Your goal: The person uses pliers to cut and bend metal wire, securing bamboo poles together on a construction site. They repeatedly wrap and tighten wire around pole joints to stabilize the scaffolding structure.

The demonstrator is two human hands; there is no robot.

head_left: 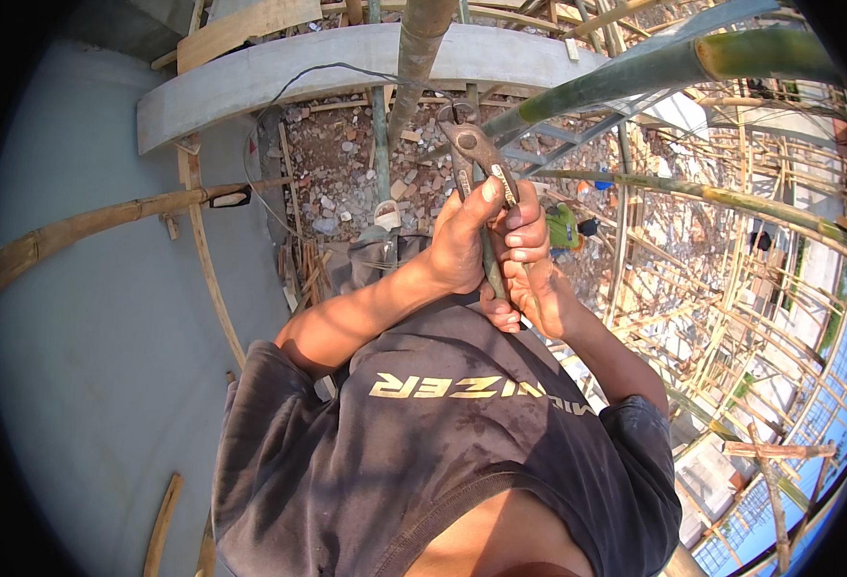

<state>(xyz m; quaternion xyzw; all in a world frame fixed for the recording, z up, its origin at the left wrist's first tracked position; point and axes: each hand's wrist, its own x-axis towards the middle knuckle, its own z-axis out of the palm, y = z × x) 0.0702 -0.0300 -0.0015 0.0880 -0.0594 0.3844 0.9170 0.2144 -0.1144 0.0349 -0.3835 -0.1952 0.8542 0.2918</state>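
A pair of rusty metal pincers is held up in front of my chest, jaws pointing away from me. My left hand is closed round one handle, its thumb pressed along the metal below the pivot. Against it, my right hand wraps the other handle with its fingers curled. A thin dark wire runs from the left toward the jaws, beside an upright bamboo pole. Whether the jaws grip the wire is too small to tell.
A thick green bamboo pole slants off to the right. Behind the pincers crosses a pale concrete beam. A grey wall stands at left, with a bamboo pole across it. Rubble and bamboo scaffolding lie below.
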